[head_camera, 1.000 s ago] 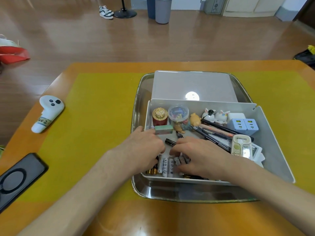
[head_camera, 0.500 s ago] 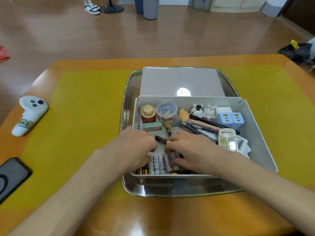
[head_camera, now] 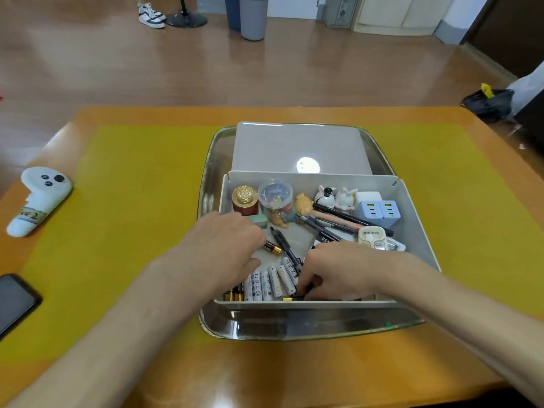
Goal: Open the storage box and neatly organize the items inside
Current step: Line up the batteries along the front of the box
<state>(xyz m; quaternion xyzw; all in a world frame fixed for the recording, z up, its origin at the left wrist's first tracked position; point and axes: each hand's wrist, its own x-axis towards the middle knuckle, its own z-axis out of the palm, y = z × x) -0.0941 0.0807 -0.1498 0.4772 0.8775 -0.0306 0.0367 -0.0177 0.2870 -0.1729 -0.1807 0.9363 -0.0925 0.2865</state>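
The white storage box (head_camera: 412,207) stands open in a metal tray (head_camera: 294,328), its lid (head_camera: 294,145) lying behind it. Both hands are inside the box's near half. My left hand (head_camera: 223,245) pinches a black and gold battery (head_camera: 272,248) at its fingertips. My right hand (head_camera: 341,269) curls down over dark batteries at the front wall; what it holds is hidden. A row of white batteries (head_camera: 270,282) lies between the hands. A black pen (head_camera: 285,245) lies just behind them.
Further back in the box are a red jar (head_camera: 245,200), a clear tub of pins (head_camera: 275,194), small figurines (head_camera: 335,197), blue chargers (head_camera: 378,212) and more pens. A white controller (head_camera: 38,198) and a black phone (head_camera: 14,301) lie to the left on the yellow mat (head_camera: 132,216).
My left hand has drawn back left with the black and gold battery at its fingertips. My right hand has slid toward the front wall. The camera view shifted slightly.
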